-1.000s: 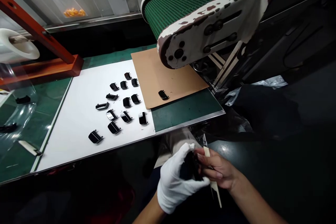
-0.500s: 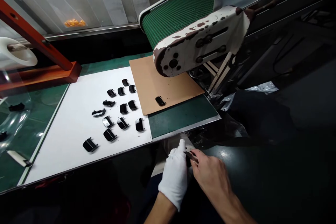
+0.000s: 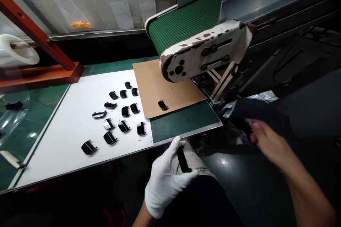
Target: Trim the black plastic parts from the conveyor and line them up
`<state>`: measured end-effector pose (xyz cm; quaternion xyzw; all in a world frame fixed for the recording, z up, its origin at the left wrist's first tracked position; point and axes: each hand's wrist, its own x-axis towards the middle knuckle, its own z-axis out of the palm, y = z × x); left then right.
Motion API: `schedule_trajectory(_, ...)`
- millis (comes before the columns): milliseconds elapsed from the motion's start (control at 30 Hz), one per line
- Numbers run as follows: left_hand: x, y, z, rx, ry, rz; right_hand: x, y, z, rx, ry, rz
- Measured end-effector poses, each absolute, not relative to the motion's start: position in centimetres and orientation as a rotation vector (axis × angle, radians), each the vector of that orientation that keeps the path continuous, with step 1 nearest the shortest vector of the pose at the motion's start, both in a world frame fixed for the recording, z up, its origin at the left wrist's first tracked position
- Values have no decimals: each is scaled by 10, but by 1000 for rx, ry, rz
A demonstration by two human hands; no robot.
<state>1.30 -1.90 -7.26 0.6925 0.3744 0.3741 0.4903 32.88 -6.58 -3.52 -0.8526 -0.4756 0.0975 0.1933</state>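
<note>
From here I see the white-gloved left hand (image 3: 166, 182) pinching a black plastic part (image 3: 183, 159) between thumb and fingers, just off the near edge of the table (image 3: 183, 122), while the bare right hand (image 3: 270, 143) is out beyond the table's near right corner, too blurred for me to tell whether it grips anything. Similar black parts (image 3: 125, 111) lie scattered over the right half of the white sheet (image 3: 61, 127), and one more rests toward the near edge of the brown cardboard (image 3: 149, 81).
</note>
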Motion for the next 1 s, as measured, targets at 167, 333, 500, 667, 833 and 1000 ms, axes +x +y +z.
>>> schedule_trajectory(167, 15, -22, -55, 1525, 826, 883, 242, -80, -21, -1894, -1614, 925)
schedule_trajectory(333, 12, -29, -51, 1469, 796, 837, 199, -80, 10, -1716, -1868, 1047)
schedule_trajectory(500, 13, -40, -46, 1506, 830, 845, 185, -70, 16, -1847, -2100, 941)
schedule_trajectory(667, 14, -43, -42, 1523, 851, 836, 183, -67, 16, -1871, -2237, 892)
schedule_trajectory(833, 13, -41, -35, 1583, 807, 843, 183, -69, 17, -1893, -2256, 854)
schedule_trajectory(1000, 12, -40, -32, 1622, 804, 849, 180, -70, 18, -1879, -2302, 804)
